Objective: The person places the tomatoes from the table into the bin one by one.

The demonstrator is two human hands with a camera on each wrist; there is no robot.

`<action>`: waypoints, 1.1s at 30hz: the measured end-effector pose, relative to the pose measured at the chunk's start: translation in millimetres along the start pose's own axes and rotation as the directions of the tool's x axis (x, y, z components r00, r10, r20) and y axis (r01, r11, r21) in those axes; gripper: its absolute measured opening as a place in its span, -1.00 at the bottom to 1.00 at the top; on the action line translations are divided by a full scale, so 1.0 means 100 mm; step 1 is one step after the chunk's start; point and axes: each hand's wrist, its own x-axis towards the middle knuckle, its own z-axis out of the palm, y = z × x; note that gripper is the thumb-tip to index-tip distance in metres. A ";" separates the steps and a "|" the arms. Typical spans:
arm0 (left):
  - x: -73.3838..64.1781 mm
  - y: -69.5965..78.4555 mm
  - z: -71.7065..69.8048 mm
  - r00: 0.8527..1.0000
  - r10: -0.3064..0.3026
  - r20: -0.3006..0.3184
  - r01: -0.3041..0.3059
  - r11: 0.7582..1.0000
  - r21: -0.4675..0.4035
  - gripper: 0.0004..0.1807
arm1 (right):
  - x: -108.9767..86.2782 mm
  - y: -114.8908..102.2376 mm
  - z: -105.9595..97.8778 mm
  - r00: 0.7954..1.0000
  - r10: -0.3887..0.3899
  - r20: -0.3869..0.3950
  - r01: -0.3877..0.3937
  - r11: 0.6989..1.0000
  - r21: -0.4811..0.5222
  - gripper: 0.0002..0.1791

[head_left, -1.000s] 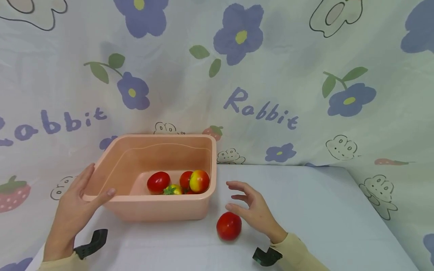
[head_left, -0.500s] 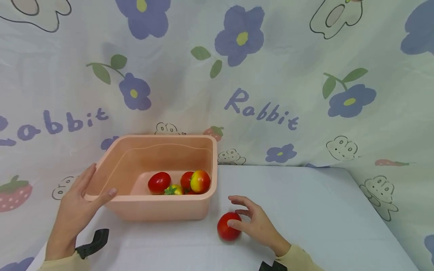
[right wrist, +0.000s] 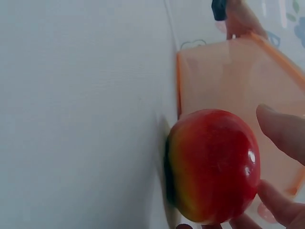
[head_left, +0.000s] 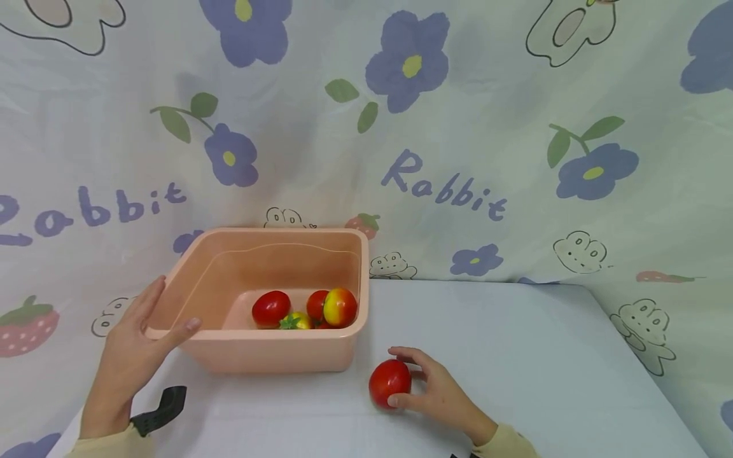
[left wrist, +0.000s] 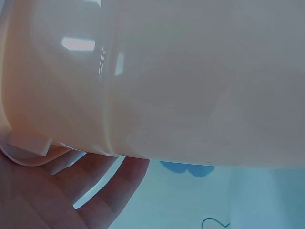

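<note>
A red tomato [head_left: 390,383] lies on the white table to the right of a pink plastic bin [head_left: 269,350]. My right hand [head_left: 438,394] is round its right side, with the thumb at the near edge and fingers curled behind. In the right wrist view the tomato [right wrist: 214,167] shows a yellowish, green-tipped end towards the table. There the thumb [right wrist: 281,133] shows a small gap from it, while fingertips reach its far side. My left hand [head_left: 128,356] grips the bin's left rim, thumb inside and fingers outside. The left wrist view shows the bin's wall [left wrist: 190,86] above those fingers [left wrist: 114,191].
Several tomatoes, red [head_left: 272,309] and yellow-red [head_left: 340,308], lie inside the bin, mostly towards its right end. Behind the table [head_left: 487,343] hangs a patterned cloth [head_left: 321,159] with flowers and rabbits.
My right hand has come down and nearer to me, from above the tomato to round its right side. The tomato, the bin and the left hand have kept their places.
</note>
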 end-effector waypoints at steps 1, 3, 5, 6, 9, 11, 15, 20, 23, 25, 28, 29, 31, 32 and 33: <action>0.00 0.00 0.00 1.000 0.004 -0.002 -0.004 1.000 0.002 0.15 | 0.00 0.02 0.00 1.000 -0.001 0.008 0.001 1.000 -0.005 -0.22; 0.00 0.00 0.00 1.000 0.012 -0.005 -0.012 1.000 0.007 0.15 | -0.01 0.05 0.01 1.000 -0.008 0.018 0.009 1.000 -0.016 -0.22; 0.00 0.00 0.00 1.000 0.013 -0.005 -0.013 1.000 0.006 0.15 | -0.01 0.07 0.01 1.000 -0.011 0.027 0.012 0.999 -0.030 -0.22; 0.00 0.00 0.00 1.000 0.013 -0.004 -0.013 1.000 0.004 0.15 | -0.01 0.08 0.02 0.999 -0.008 0.032 0.009 0.999 -0.037 -0.21; -0.01 0.00 0.00 1.000 0.004 0.005 -0.004 1.000 -0.006 0.15 | -0.01 0.08 0.02 0.998 0.024 0.051 -0.020 0.998 -0.062 -0.20; -0.01 0.00 -0.01 1.000 -0.005 0.013 0.005 1.000 -0.008 0.15 | -0.01 0.07 0.02 0.997 0.050 0.060 -0.046 0.996 -0.071 -0.19; 0.00 0.00 -0.01 1.000 -0.013 0.018 0.013 1.000 -0.001 0.15 | -0.02 0.07 0.02 0.995 0.077 0.063 -0.073 0.995 -0.065 -0.18; -0.01 -0.01 -0.01 1.000 0.012 0.007 -0.012 1.000 0.004 0.14 | -0.02 0.08 0.04 0.996 0.071 0.059 -0.068 0.996 -0.049 -0.17; -0.01 -0.01 0.00 1.000 0.030 -0.001 -0.030 1.000 -0.001 0.13 | -0.02 0.08 0.04 0.996 0.072 0.056 -0.070 0.997 -0.044 -0.18; -0.02 -0.01 0.00 0.999 0.034 -0.003 -0.034 0.999 0.000 0.13 | -0.02 0.08 0.04 0.996 0.077 0.055 -0.075 0.996 -0.043 -0.18; -0.02 -0.01 0.00 1.000 0.028 0.001 -0.028 1.000 0.002 0.14 | -0.02 0.07 0.04 0.995 0.082 0.051 -0.080 0.996 -0.043 -0.17; -0.02 -0.01 0.00 1.000 0.028 0.001 -0.028 1.000 0.004 0.14 | -0.02 0.07 0.04 0.995 0.082 0.048 -0.080 0.996 -0.042 -0.17; -0.02 -0.01 -0.01 1.000 0.028 0.002 -0.028 1.000 0.007 0.14 | -0.01 0.05 0.04 0.996 0.077 0.040 -0.075 0.996 -0.041 -0.17; -0.02 -0.01 -0.01 1.000 0.029 0.002 -0.029 1.000 0.009 0.14 | -0.01 0.05 0.03 0.997 0.070 0.035 -0.068 0.997 -0.042 -0.17; -0.02 0.00 -0.01 1.000 0.030 0.001 -0.030 0.999 0.010 0.14 | -0.01 0.04 0.03 0.998 0.064 0.029 -0.062 0.997 -0.045 -0.17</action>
